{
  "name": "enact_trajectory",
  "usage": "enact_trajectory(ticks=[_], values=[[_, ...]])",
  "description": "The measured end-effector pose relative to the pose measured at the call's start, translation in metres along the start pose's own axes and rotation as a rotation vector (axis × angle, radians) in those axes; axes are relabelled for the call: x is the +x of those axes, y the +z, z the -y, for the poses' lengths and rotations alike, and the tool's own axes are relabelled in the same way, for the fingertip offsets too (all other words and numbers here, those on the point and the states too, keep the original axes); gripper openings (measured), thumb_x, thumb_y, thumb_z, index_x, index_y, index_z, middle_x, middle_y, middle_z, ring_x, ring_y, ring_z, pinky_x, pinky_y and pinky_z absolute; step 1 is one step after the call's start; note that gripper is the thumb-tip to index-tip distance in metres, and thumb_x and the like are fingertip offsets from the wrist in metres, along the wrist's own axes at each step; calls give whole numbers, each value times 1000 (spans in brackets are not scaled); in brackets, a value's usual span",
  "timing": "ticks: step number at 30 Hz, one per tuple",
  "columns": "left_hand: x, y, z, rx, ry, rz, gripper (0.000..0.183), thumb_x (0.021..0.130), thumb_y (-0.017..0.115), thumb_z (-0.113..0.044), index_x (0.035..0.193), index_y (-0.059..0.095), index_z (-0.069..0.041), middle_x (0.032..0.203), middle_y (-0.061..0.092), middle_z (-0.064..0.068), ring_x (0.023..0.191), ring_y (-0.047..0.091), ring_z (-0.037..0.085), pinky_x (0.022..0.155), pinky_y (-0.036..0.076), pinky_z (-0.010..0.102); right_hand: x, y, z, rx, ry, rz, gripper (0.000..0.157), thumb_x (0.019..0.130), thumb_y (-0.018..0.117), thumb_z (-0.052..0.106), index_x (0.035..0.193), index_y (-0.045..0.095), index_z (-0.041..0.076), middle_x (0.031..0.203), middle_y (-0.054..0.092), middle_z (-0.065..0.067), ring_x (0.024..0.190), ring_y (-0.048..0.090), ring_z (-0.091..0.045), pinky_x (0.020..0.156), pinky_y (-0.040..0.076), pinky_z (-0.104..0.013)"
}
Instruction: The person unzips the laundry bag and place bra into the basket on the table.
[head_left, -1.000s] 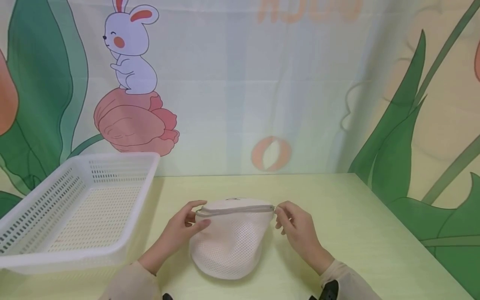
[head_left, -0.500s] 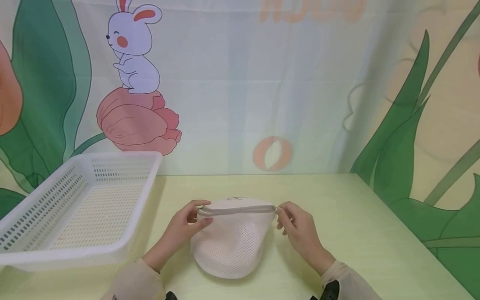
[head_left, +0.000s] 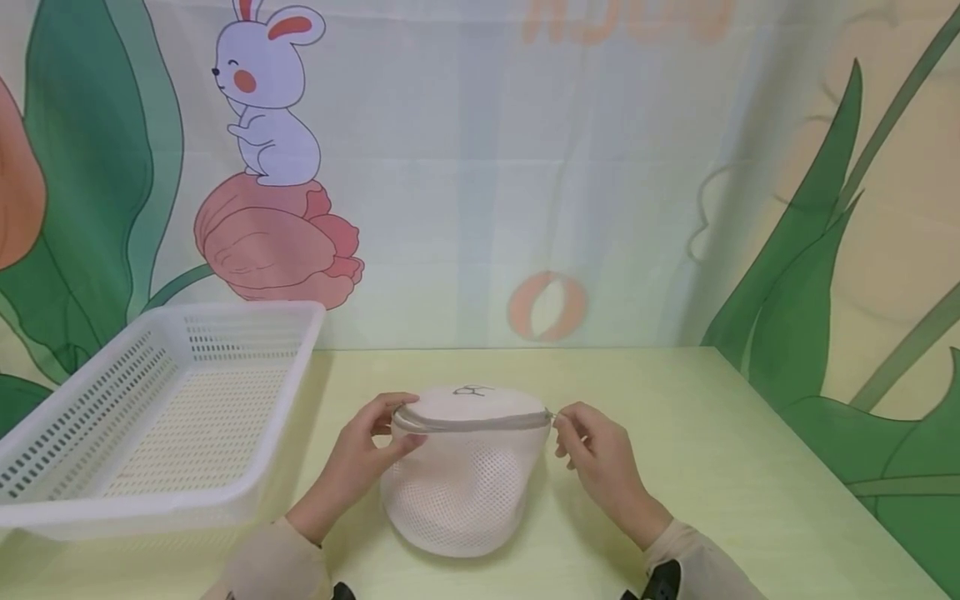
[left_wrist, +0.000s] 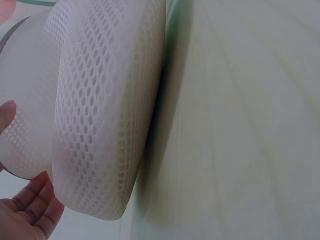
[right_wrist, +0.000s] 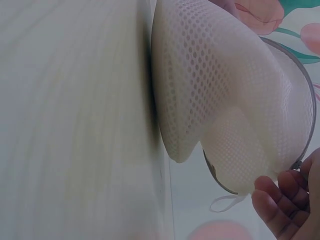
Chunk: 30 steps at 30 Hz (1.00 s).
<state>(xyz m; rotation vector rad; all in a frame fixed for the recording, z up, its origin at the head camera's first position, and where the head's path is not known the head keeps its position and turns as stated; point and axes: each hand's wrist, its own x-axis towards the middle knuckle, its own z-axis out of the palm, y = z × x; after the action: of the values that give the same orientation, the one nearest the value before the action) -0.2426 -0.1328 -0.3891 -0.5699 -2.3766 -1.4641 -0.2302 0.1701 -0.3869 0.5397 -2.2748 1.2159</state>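
A white mesh laundry bag [head_left: 465, 492] stands on the table between the two hands, its lower part rounded and dented at the front. Along its top edge runs a grey zipper [head_left: 480, 424]. At the zipper's left end my left hand [head_left: 360, 446] grips the rim, thumb in front and fingers behind. My right hand [head_left: 600, 454] pinches the zipper's right end, where a small metal pull shows. In the right wrist view, fingertips [right_wrist: 265, 185] lie close to the dark zipper edge, and a thin white loop [right_wrist: 227, 202] hangs off the bag.
A white perforated plastic basket [head_left: 247, 487] stands on the left of the pale yellow-green table [head_left: 622, 379]. Behind the table hangs a cloth backdrop [head_left: 420, 167] printed with a rabbit, flowers and leaves.
The bag's top has tipped toward the camera, so more of its upper panel and dark print shows. My left hand has risen slightly with the rim; the right hand keeps its pinch at the zipper end.
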Motion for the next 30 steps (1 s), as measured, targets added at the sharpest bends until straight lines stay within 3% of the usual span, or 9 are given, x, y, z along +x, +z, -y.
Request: enact_trajectory(ticks=[5,15,23,30], values=[[0,-1,-2,19,41,-28,47,80,78,-12,124,59,-11,114,61,4,99,58,19,84,51,32,1,0,0,-20,-12,-3,11,95,57,7,87,62,10,68,62,0,58,58,-6,46,52,-24],[-2,-1,-8,45,108,-107,50,74,81,-6,119,61,-11,113,60,6,95,57,16,83,51,41,5,-3,0,-49,-24,-4,9,94,58,6,87,63,8,70,62,-5,58,59,-7,47,51,-23],[-4,3,-13,118,238,-202,54,67,85,-2,116,63,-10,111,60,6,97,54,12,82,51,27,7,-6,-2,-95,-26,8,10,93,58,4,86,64,9,66,60,1,57,60,-10,46,51,-22],[-6,7,-17,144,312,-246,57,63,86,0,114,63,-11,113,58,8,100,53,15,81,50,29,6,-11,-4,-147,-46,18,12,93,58,5,84,62,12,65,59,6,58,58,-4,46,49,-21]])
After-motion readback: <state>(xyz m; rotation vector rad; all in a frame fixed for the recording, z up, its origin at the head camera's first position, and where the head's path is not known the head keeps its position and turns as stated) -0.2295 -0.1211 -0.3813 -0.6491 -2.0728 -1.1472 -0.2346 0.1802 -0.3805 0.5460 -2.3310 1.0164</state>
